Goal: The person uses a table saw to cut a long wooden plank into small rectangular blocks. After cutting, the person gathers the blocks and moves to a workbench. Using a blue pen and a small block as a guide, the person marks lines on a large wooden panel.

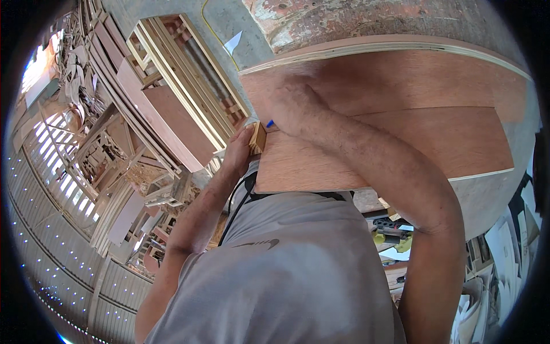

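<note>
In front of me lies a reddish-brown plywood piece (412, 137) made up of a lower board and a raised back board. My right hand (295, 106) is closed over its left end. A small blue tip, seemingly of a pen (270, 123), sticks out beneath that hand; the rest of it is hidden. At the left edge of the plywood, my left hand (238, 150) grips a short pale wood block (258, 139), its fingers over the top. The block sits against or very close to the plywood edge.
Long wooden frames (186, 80) and stacked boards (143, 114) stand at the left. A yellow cable (215, 34) crosses the grey floor beyond. Behind the plywood is a worn, paint-stained surface (366, 26). Tools (395, 229) lie below my right arm.
</note>
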Demonstrator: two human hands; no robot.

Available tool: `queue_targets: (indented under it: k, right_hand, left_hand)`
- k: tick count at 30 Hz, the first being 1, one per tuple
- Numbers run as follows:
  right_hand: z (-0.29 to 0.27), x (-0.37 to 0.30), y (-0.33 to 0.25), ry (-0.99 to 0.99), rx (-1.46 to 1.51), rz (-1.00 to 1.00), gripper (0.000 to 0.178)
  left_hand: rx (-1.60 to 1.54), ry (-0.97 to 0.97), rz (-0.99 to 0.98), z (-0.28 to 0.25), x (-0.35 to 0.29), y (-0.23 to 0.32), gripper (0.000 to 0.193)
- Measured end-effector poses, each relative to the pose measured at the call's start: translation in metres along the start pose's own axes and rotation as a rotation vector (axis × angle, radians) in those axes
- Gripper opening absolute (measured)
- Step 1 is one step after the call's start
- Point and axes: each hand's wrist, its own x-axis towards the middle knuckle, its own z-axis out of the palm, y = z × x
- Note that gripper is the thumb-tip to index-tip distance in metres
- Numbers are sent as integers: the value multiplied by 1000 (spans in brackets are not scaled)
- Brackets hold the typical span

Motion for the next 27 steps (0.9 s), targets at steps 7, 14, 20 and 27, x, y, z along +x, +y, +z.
queue_targets:
  k: [7, 14, 20, 27]
  right_hand:
    - [20, 1, -6, -103, -95, -69, 19]
    - [11, 6, -17, -121, -164, -71, 18]
    - [27, 10, -10, -47, -125, -111, 18]
    - [10, 11, -14, -73, -171, -86, 18]
  left_hand:
    - [-3, -13, 0, -2, 2, -1, 39]
    - [-20, -27, 17, -6, 6, -4, 37]
    - [-1, -18, 14, -2, 2, -1, 38]
    - [-14, -16, 19, -6, 8, -6, 39]
